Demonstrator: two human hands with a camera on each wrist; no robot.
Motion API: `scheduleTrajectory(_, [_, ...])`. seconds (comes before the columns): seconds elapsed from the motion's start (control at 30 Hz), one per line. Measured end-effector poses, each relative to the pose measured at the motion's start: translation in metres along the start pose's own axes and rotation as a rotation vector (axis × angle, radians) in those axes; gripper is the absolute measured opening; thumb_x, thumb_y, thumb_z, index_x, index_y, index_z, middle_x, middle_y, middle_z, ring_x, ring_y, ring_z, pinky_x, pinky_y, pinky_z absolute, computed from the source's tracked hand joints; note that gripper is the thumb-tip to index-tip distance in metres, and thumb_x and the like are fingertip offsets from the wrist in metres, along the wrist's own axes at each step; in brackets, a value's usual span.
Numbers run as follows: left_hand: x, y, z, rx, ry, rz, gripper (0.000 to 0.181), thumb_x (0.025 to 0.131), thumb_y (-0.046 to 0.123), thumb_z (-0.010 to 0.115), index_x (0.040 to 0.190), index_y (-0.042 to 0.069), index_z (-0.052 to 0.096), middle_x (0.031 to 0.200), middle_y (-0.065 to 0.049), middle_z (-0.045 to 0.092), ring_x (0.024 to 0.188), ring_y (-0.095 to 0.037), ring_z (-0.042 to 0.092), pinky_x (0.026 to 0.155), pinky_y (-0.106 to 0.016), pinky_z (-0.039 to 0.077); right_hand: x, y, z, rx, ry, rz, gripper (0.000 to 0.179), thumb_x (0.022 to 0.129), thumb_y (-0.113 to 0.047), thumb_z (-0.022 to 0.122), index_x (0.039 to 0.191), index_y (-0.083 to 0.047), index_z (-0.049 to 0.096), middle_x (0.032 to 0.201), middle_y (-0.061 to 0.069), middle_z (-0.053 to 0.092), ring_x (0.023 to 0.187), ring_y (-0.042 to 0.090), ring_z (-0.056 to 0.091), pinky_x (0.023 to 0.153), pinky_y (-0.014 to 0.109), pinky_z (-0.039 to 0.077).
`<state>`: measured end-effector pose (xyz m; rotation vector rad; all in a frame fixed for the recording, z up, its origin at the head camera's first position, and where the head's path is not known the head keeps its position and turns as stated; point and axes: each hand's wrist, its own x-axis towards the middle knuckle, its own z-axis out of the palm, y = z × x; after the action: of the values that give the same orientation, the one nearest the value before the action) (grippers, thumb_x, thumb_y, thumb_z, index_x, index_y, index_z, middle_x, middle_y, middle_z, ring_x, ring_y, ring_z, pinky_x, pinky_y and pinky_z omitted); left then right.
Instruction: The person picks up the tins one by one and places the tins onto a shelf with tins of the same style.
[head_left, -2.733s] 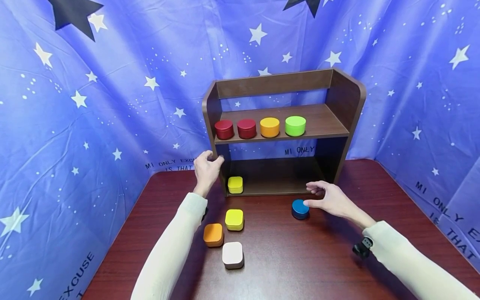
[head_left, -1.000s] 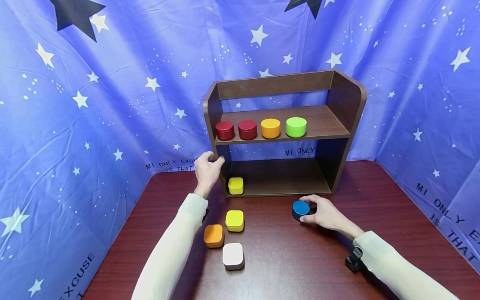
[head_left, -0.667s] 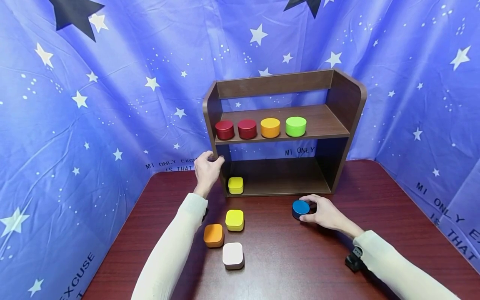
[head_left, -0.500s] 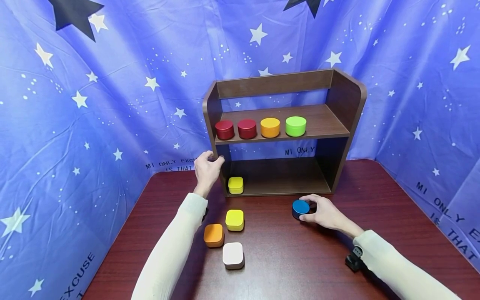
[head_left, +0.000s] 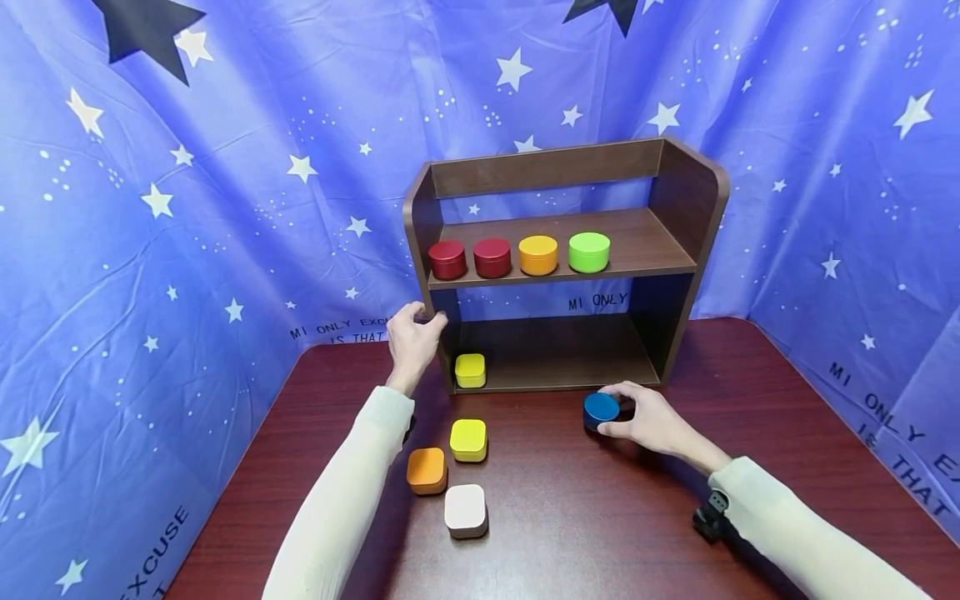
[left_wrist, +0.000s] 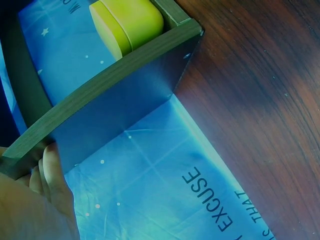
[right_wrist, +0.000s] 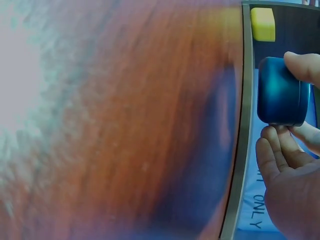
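My right hand [head_left: 654,421] pinches a round blue tin [head_left: 602,407] between thumb and fingers, just in front of the shelf's right half. In the right wrist view the thumb is on one side of the blue tin [right_wrist: 281,92] and fingertips on the other. My left hand [head_left: 412,346] holds the left side panel of a dark brown two-tier shelf [head_left: 562,354]. The left wrist view shows its fingers [left_wrist: 55,175] against that panel's outer face. Two red tins [head_left: 447,260] [head_left: 492,258], an orange tin [head_left: 537,255] and a lime green tin [head_left: 588,252], all round, line the upper board.
A yellow square tin [head_left: 470,371] sits at the lower board's left end. Before the shelf, on the reddish table [head_left: 555,517], stand another yellow square tin [head_left: 468,440], an orange one [head_left: 427,471] and a white one [head_left: 466,510]. A starry blue curtain [head_left: 247,208] surrounds the table.
My right hand came from beside the blue tin with fingers spread, took hold of it, and has now raised it slightly. My left hand stays at the shelf panel.
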<state>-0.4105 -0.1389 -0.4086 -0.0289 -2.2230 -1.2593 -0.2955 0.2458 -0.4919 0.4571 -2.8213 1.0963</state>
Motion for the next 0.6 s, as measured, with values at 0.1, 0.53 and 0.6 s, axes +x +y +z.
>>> scheduleTrajectory(0.1, [0.000,-0.001,0.000,-0.005,-0.002,0.002,0.020,0.086,0.028,0.078,0.087,0.008,0.075,0.090,-0.015,0.079,0.090,-0.035,0.071,0.076,-0.041,0.051,-0.001,-0.003,-0.004,0.004,0.013,-0.004,0.056,0.086,-0.027,0.092,0.133,-0.004,0.071,0.119,0.012,0.075,0.106,0.026,0.072,0.089,0.031,0.057])
scheduleTrajectory(0.53, [0.000,-0.001,0.000,-0.021,0.008,0.007,0.018,0.086,0.027,0.079,0.089,0.009,0.078,0.090,-0.014,0.080,0.089,-0.034,0.072,0.077,-0.041,0.051,-0.003,-0.015,-0.024,-0.017,0.090,-0.071,0.054,0.086,-0.028,0.092,0.132,-0.009,0.073,0.118,0.007,0.076,0.105,0.020,0.065,0.092,0.033,0.053])
scheduleTrajectory(0.6, [-0.001,-0.001,0.000,-0.023,0.007,0.008,0.018,0.086,0.027,0.079,0.088,0.009,0.077,0.090,-0.015,0.080,0.088,-0.034,0.072,0.077,-0.041,0.051,-0.004,-0.017,-0.027,-0.022,0.098,-0.079,0.054,0.086,-0.028,0.093,0.133,-0.010,0.073,0.120,0.008,0.076,0.106,0.020,0.066,0.093,0.033,0.053])
